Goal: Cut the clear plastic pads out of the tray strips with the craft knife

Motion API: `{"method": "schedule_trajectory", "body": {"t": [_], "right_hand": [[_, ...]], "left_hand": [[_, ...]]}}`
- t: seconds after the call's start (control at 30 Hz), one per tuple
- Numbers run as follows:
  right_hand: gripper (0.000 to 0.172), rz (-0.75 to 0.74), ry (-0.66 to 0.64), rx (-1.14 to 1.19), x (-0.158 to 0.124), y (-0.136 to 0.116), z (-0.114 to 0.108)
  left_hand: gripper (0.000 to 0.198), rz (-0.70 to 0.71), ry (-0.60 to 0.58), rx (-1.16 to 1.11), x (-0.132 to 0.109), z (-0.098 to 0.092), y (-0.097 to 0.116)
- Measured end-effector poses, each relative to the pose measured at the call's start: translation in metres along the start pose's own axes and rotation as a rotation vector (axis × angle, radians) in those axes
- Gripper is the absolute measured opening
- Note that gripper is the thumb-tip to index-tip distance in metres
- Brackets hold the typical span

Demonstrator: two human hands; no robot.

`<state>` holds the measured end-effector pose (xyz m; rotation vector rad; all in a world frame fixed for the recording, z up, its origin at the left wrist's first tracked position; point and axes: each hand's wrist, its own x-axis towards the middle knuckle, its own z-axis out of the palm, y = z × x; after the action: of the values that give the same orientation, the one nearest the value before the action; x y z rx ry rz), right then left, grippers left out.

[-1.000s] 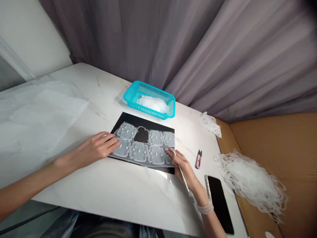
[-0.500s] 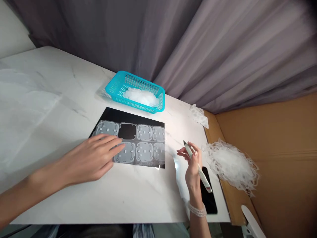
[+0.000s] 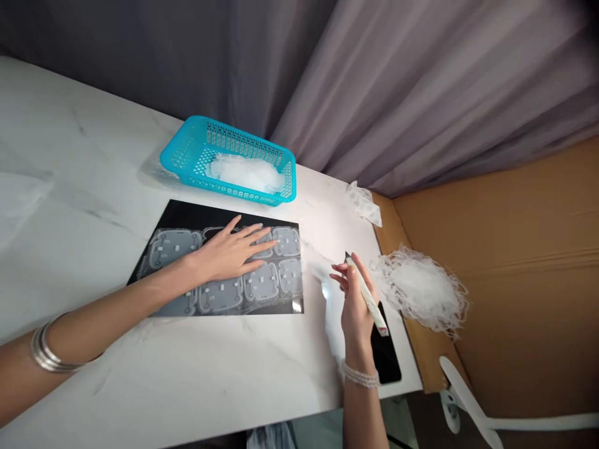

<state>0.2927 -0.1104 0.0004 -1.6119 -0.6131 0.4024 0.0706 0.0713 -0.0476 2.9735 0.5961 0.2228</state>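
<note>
My left hand [image 3: 229, 252] lies with fingers spread over a translucent plastic sheet [image 3: 262, 284] of rounded-square pieces. The sheet rests on a black mat [image 3: 187, 215], and my hand and forearm cover part of both. To the right of the mat, my right hand [image 3: 356, 315] grips a white pen-shaped tool [image 3: 367, 298]. Its dark pointed tip faces up and away, held above the table and apart from the sheet. Whether the tip is a blade or a nib I cannot tell.
Behind the mat stands a turquoise basket [image 3: 180, 156] with white translucent pieces [image 3: 246, 171] inside. A black phone [image 3: 389, 365] lies under my right wrist. Stringy white plastic scraps [image 3: 421, 287] hang by the cardboard [image 3: 505, 249] at the right; a translucent scrap [image 3: 364, 202] lies farther back.
My left hand has moved right and slightly up across the sheet, with its fingers spreading. My right hand still holds the pen-shaped tool. The whole view has shifted a little.
</note>
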Motion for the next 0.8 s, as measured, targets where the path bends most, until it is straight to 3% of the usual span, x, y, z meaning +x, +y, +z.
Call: {"method": "schedule_trajectory", "body": {"t": [0.37,0.6,0.8], "right_hand": [[0.046,-0.056,-0.051,0.041,0.019,-0.004,0.028],[0.041,-0.033,-0.068,0.051,0.029,-0.012,0.049],[0.032,-0.096,-0.282,-0.125,0.022,-0.008,0.08]], "left_hand": [[0.054,-0.135,-0.004,0.084,-0.016,-0.015,-0.002],[0.055,-0.01,0.067,0.017,-0.019,-0.006,-0.008],[0.052,0.004,0.09,0.01,-0.018,-0.008,-0.006]]}}
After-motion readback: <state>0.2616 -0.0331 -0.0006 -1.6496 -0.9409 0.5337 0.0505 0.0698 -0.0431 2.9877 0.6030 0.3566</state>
